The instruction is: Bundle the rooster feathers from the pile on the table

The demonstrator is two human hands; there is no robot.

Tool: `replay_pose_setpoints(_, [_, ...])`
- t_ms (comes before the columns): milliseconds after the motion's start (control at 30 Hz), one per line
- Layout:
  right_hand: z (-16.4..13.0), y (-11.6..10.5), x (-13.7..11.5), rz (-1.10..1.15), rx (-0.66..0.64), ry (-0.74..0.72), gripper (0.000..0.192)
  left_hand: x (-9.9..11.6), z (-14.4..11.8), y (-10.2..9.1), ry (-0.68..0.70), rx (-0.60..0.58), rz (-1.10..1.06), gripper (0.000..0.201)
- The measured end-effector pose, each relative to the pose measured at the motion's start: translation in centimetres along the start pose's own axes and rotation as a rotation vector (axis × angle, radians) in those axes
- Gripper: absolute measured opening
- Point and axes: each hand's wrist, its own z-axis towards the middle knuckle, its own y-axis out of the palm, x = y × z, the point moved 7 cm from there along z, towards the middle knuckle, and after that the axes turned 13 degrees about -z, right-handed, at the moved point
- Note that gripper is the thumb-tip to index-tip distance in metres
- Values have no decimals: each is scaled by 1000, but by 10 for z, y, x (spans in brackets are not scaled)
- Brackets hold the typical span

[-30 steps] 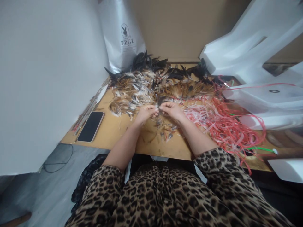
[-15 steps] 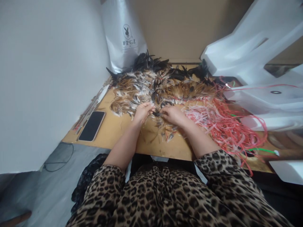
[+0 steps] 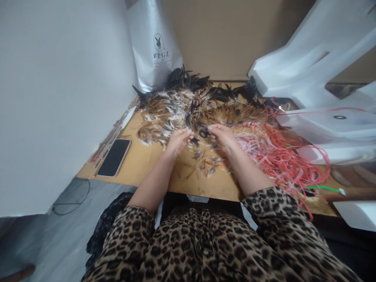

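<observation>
Both forearms reach forward, bare from the elbows, and converge toward the middle. The left hand (image 3: pixel 178 140) has its fingers curled, thumb and fingertips pinched together, pointing right. The right hand (image 3: pixel 221 136) mirrors it, its grip pinched and pointing left. The fingertips of the two hands sit just apart.

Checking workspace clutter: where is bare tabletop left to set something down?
Bare wood lies between the phone and the left hand, along the table front edge. Feathers crowd the back; red strips cover the right, beside the right hand.
</observation>
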Motion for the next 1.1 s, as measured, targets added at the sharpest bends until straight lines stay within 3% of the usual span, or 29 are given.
replay_pose_setpoints(133, [-6,25,11,288,-135,133,32,-9,-4,6,-63,-37,14,15])
replay_pose_setpoints(333, [-16,47,21,321,-125,180,35,-11,-10,14,-72,-67,6,18])
replay_pose_setpoints(667, [-11,43,24,77,-12,-13,31,-12,-10,15,-71,-64,-40,20])
replay_pose_setpoints(1100, [-15,37,5,-113,-101,-68,33,-12,-10,16,-97,-114,11,23])
